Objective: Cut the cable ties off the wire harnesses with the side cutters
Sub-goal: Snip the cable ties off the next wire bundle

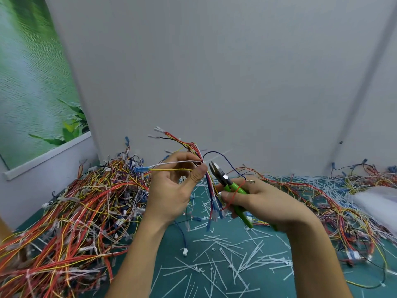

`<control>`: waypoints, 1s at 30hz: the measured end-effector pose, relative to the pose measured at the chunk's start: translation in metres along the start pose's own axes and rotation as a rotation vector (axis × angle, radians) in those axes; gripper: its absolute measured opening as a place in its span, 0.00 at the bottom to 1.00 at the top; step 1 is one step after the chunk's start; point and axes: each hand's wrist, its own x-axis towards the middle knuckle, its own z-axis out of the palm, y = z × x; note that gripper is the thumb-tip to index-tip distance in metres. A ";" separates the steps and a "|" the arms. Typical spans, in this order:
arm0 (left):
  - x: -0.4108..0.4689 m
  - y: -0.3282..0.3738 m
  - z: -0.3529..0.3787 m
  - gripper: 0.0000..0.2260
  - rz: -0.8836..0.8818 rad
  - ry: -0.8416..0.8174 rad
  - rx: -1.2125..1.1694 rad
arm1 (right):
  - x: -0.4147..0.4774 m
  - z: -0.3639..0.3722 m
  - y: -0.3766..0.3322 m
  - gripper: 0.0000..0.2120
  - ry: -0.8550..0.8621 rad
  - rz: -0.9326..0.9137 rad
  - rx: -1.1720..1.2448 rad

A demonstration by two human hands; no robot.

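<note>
My left hand [171,186] pinches a wire harness [189,148] of red, yellow, black, white and blue wires between thumb and fingers, held up above the table. Its ends fan up and left and hang down between my hands. My right hand [264,201] grips green-handled side cutters [225,179]. Their steel jaws point up and left, slightly apart, just right of the pinched bundle and not touching it. A red wire loops over my right fingers. I cannot make out a cable tie at the pinch point.
A big pile of tied harnesses [71,214] fills the left of the green mat [193,282]. More loose wires [343,211] lie at the right beside a white bag [378,203]. Several cut white cable ties [236,254] litter the mat. A grey wall stands close behind.
</note>
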 end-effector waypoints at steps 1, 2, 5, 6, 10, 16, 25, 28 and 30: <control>0.000 0.000 0.000 0.09 0.008 -0.010 0.006 | -0.001 0.001 -0.002 0.06 -0.005 0.002 -0.005; 0.000 0.000 0.000 0.09 0.015 -0.016 0.009 | -0.002 0.001 -0.004 0.06 -0.007 0.001 -0.005; 0.000 -0.001 -0.001 0.10 0.022 -0.021 0.008 | -0.002 0.002 -0.006 0.06 -0.011 0.004 0.019; 0.000 -0.002 -0.002 0.10 0.021 -0.023 0.009 | -0.002 0.003 -0.006 0.06 -0.010 0.005 0.022; 0.001 -0.004 -0.004 0.11 0.026 -0.029 0.032 | -0.001 0.004 -0.004 0.06 -0.009 0.013 0.040; 0.001 -0.007 -0.006 0.12 0.031 -0.030 0.089 | 0.001 0.004 -0.001 0.07 -0.005 0.012 -0.023; 0.000 -0.004 -0.006 0.13 0.033 -0.033 0.130 | 0.000 0.003 0.000 0.07 0.000 -0.003 -0.065; 0.001 -0.002 -0.006 0.10 0.054 -0.045 0.152 | -0.001 0.002 -0.002 0.06 -0.003 0.000 -0.080; 0.001 -0.001 -0.005 0.09 0.066 -0.057 0.158 | -0.001 0.002 -0.003 0.06 0.004 -0.008 -0.086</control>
